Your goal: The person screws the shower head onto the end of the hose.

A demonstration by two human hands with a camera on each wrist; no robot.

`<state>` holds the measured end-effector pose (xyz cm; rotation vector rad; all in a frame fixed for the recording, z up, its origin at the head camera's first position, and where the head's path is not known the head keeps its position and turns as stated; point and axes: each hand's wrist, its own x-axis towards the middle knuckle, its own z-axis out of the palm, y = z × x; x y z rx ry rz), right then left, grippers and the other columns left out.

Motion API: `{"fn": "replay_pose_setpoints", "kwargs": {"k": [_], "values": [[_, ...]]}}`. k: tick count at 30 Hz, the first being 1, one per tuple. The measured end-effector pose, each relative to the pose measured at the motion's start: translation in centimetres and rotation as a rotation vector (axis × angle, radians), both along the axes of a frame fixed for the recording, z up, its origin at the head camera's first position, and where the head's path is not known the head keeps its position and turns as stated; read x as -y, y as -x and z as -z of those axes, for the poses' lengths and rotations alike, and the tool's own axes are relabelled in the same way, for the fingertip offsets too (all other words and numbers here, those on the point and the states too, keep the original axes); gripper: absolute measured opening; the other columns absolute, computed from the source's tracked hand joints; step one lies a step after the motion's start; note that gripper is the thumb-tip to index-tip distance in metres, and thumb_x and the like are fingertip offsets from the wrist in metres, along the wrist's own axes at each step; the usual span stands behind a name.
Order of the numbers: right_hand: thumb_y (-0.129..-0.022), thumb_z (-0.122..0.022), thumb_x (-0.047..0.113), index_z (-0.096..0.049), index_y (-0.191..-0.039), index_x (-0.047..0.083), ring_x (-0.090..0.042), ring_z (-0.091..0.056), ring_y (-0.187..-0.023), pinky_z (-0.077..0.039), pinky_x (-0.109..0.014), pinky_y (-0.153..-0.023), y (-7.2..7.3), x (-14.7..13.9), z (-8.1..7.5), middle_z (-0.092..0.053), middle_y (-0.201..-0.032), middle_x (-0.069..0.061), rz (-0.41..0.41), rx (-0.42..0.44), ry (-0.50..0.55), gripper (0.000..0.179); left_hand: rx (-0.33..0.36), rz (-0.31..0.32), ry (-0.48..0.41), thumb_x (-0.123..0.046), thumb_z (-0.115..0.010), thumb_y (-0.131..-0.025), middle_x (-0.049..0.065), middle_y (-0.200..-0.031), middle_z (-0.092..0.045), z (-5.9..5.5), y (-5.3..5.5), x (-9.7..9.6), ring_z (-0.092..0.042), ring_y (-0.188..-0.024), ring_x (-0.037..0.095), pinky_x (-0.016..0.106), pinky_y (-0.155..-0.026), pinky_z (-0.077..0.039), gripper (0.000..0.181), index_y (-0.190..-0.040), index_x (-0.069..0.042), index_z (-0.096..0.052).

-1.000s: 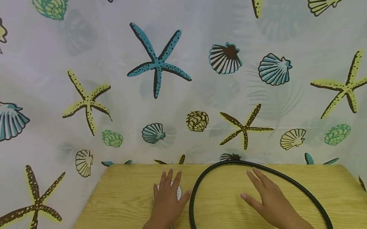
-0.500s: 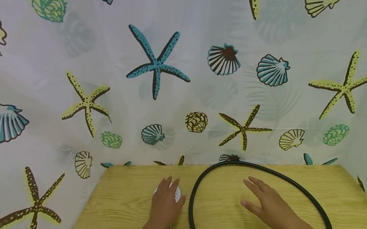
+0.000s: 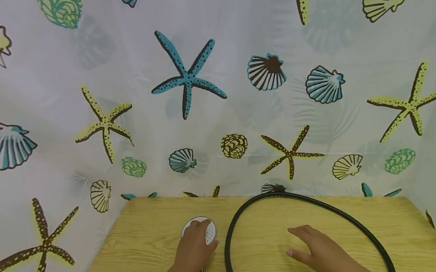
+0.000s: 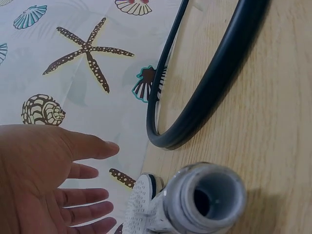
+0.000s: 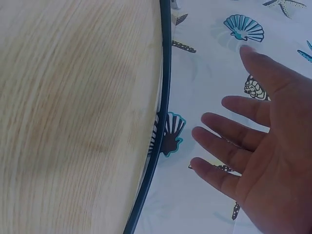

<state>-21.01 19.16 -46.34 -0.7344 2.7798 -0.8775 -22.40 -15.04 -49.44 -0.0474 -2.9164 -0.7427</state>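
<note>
A handheld shower head (image 3: 211,233) with a white perforated face lies face up on the table (image 3: 139,238). My left hand (image 3: 191,250) hovers over it, hiding part of the face and the upper handle. The left wrist view shows that hand's (image 4: 44,180) loose fingers apart from the shower head (image 4: 139,207), whose handle end is a round open socket. To the right, a smooth black hose (image 3: 287,195) lies in a wide loop. Inside that loop, as the head view has it, my right hand (image 3: 321,255) hangs in the air; its spread fingers hold nothing.
A white curtain (image 3: 232,4) printed with starfish and shells hangs behind the wooden table and down its left side. The hose loop's far end reaches the table's back edge. A small dark end of something shows at the bottom of the head view.
My left hand has drawn back slightly toward me with its fingers relaxing, exposing more of the shower head's face. My right hand has lowered a little. Shower head and hose stay put.
</note>
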Motion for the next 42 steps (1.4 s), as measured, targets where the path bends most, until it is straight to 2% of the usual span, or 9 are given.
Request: {"fn": "replay_pose_setpoints", "kwargs": {"k": [5, 7, 10, 14, 21, 26, 35, 38, 42], "values": [[-0.096, -0.06, 0.055, -0.053, -0.144, 0.007, -0.04, -0.057, -0.128, -0.051, -0.06, -0.102, -0.1, 0.0, 0.3, -0.055, -0.144, -0.018, -0.021, 0.052, 0.003, 0.069, 0.056, -0.038, -0.02, -0.025, -0.078, -0.088, 0.023, -0.12, -0.059, -0.1, 0.0, 0.1, -0.064, -0.106, 0.037, 0.052, -0.087, -0.058, 0.043, -0.121, -0.002, -0.063], [-0.095, -0.062, 0.054, -0.053, -0.144, 0.007, -0.039, -0.059, -0.125, -0.054, -0.057, -0.099, -0.3, 0.1, 0.4, -0.057, -0.141, -0.018, -0.038, 0.071, 0.0, 0.068, 0.073, -0.044, -0.026, -0.025, -0.077, -0.088, 0.021, -0.116, -0.059, -0.1, 0.0, 0.2, -0.065, -0.097, 0.033, 0.049, -0.079, -0.059, 0.04, -0.117, -0.002, -0.062], [-0.094, -0.065, 0.05, -0.054, -0.143, 0.007, -0.036, -0.063, -0.118, -0.057, -0.051, -0.091, -0.5, 0.2, 0.5, -0.06, -0.137, -0.014, -0.063, 0.094, -0.005, 0.066, 0.098, -0.042, -0.016, -0.026, -0.076, -0.089, 0.016, -0.106, -0.059, -0.1, -0.1, 0.5, -0.061, -0.082, 0.025, 0.042, -0.068, -0.055, 0.035, -0.111, -0.003, -0.061], [-0.093, -0.068, 0.047, -0.055, -0.141, 0.006, -0.034, -0.064, -0.112, -0.059, -0.045, -0.085, -0.7, 0.3, 0.7, -0.063, -0.132, -0.011, -0.083, 0.108, -0.001, 0.064, 0.124, -0.032, -0.014, -0.025, -0.076, -0.089, 0.009, -0.091, -0.057, 0.2, -0.1, 0.8, -0.053, -0.073, 0.02, 0.036, -0.06, -0.048, 0.03, -0.102, -0.004, -0.058], [-0.092, -0.072, 0.043, -0.059, -0.137, 0.007, -0.031, -0.065, -0.109, -0.059, -0.043, -0.084, -0.9, 0.7, 1.1, -0.066, -0.125, -0.007, -0.087, 0.159, 0.005, 0.059, 0.14, -0.063, -0.026, -0.026, -0.076, -0.088, 0.007, -0.083, -0.058, 0.7, -0.1, 1.2, -0.051, -0.069, 0.02, 0.035, -0.057, -0.044, 0.028, -0.093, -0.005, -0.058], [-0.091, -0.073, 0.042, -0.063, -0.131, 0.008, -0.025, -0.066, -0.101, -0.058, -0.035, -0.079, -1.3, 0.6, 1.5, -0.067, -0.113, -0.003, -0.109, 0.176, 0.001, 0.054, 0.171, -0.095, -0.038, -0.024, -0.073, -0.087, 0.005, -0.079, -0.056, 0.8, -0.4, 1.3, -0.05, -0.066, 0.02, 0.033, -0.055, -0.041, 0.024, -0.089, -0.005, -0.057], [-0.091, -0.075, 0.035, -0.064, -0.13, 0.006, -0.014, -0.064, -0.092, -0.055, -0.026, -0.071, -2.1, 0.6, 1.8, -0.067, -0.111, -0.005, -0.151, 0.278, 0.081, 0.05, 0.2, -0.07, -0.064, -0.023, -0.071, -0.089, 0.005, -0.071, -0.051, 1.1, -0.9, 1.6, -0.048, -0.061, 0.019, 0.031, -0.051, -0.036, 0.026, -0.082, -0.007, -0.052], [-0.09, -0.076, 0.032, -0.064, -0.128, 0.005, -0.007, -0.061, -0.086, -0.053, -0.024, -0.069, -2.4, 0.7, 2.0, -0.068, -0.111, -0.005, -0.143, 0.31, 0.098, 0.049, 0.197, -0.07, -0.068, -0.023, -0.072, -0.089, 0.005, -0.071, -0.052, 1.2, -1.1, 1.6, -0.049, -0.061, 0.019, 0.031, -0.05, -0.038, 0.026, -0.084, -0.006, -0.053], [-0.089, -0.077, 0.028, -0.067, -0.124, 0.005, -0.001, -0.058, -0.08, -0.052, -0.023, -0.067, -2.6, 0.8, 2.2, -0.069, -0.107, -0.002, -0.15, 0.326, 0.107, 0.043, 0.211, -0.078, -0.062, -0.023, -0.072, -0.089, 0.008, -0.077, -0.06, 1.2, -1.1, 1.6, -0.054, -0.065, 0.022, 0.035, -0.053, -0.045, 0.029, -0.097, 0.001, -0.058]]}}
